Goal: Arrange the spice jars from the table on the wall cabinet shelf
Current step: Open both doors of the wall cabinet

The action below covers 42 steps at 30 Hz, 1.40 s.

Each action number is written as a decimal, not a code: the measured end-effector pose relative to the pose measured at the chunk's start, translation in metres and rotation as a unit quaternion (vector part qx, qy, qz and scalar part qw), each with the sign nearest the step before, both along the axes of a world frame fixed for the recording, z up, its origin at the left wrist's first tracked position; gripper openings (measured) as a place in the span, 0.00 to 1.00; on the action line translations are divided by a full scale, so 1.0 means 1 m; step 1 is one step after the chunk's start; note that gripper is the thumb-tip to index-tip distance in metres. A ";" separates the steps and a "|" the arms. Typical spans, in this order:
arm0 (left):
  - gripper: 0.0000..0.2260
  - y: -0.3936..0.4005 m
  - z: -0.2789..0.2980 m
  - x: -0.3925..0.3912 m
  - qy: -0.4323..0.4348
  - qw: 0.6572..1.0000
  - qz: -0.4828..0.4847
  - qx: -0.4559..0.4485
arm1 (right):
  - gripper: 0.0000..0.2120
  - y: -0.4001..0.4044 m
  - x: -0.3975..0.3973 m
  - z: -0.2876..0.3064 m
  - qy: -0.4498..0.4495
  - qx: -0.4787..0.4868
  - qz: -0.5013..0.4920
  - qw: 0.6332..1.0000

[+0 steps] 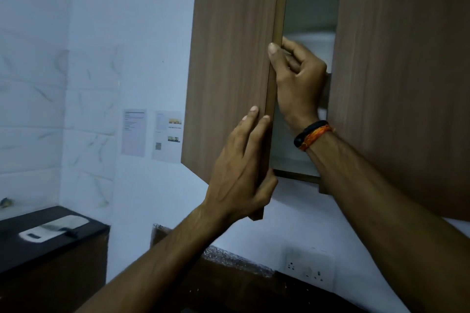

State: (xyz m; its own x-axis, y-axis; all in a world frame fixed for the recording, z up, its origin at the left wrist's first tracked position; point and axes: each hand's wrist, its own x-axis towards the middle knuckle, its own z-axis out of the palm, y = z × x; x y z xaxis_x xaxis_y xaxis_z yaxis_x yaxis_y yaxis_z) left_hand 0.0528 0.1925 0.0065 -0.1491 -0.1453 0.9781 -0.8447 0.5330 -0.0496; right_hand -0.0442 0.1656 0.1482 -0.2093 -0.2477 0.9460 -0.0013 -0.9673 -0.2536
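Gripping the free edge of the left cabinet door (229,71) with both hands. Left hand (241,172) low on that edge, fingers straight and flat against the wood-grain front, thumb wrapped round behind, so clamped on the door near its bottom corner. Right hand (296,71) higher on the same edge, reaching from inside the gap, fingers curled round the back and thumb pressed on the edge face, likewise clamped on the door. Black band and orange thread (314,134) at the right wrist. Door standing partly ajar, showing a slice of pale cabinet interior (312,7) beside the closed right door (407,71). Shelf inside only dimly seen, blurred. No spice jars in sight anywhere. Below left, dark counter (15,249) bearing a white cutting board (73,222) and a knife (54,226). Two printed sheets (134,132) on the wall; socket plate (309,268) lower right.
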 end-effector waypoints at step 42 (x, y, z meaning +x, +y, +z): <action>0.35 0.122 -0.006 0.330 -0.009 0.864 0.500 0.048 | 0.36 0.021 0.334 -0.038 0.404 -0.138 -0.102 0.898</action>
State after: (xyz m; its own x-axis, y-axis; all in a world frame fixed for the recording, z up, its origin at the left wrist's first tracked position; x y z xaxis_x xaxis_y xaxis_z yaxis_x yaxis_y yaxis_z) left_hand 0.3827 0.3149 0.0009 0.0831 -0.2911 0.9531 -0.8847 -0.4618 -0.0640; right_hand 0.2896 0.1863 0.1099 0.5595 -0.0144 0.8287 -0.2618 -0.9518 0.1602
